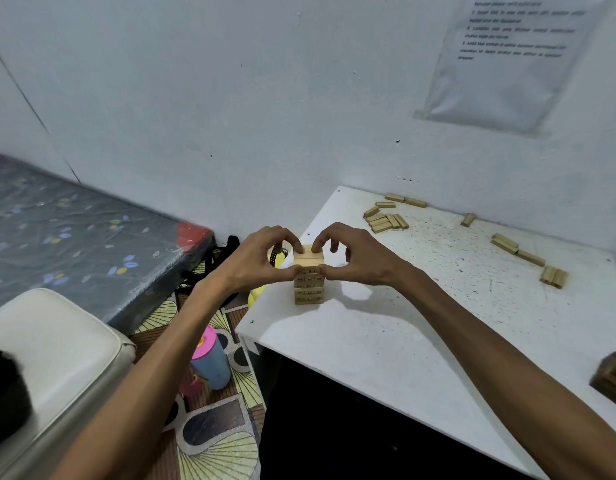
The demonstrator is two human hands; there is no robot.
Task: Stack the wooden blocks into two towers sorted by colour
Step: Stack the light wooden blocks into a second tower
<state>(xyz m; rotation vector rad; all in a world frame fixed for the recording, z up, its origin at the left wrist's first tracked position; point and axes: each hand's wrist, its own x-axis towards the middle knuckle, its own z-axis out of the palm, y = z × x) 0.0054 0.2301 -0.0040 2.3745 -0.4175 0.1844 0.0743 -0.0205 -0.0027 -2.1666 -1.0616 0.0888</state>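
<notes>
The tower (pixel 309 279) of pale wooden blocks stands upright close to the left edge of the white counter (pixel 369 344), several layers high, with numbers printed on the faces of its lower layers. Both hands close around its upper part. The left hand (pixel 265 259) has its grip pinching the tower, thumb on the near face and fingers curled over the top layer. The right hand (pixel 359 258) pinches it the same way from the other side. Loose pale blocks (pixel 386 220) lie scattered along the counter's far edge by the wall, and more (pixel 553 277) lie towards the far right corner. A darker wooden stack (pixel 613 379) sits blurred at the right edge. A pink-lidded bottle (pixel 211 362) stands on the patterned floor (pixel 216 448).
</notes>
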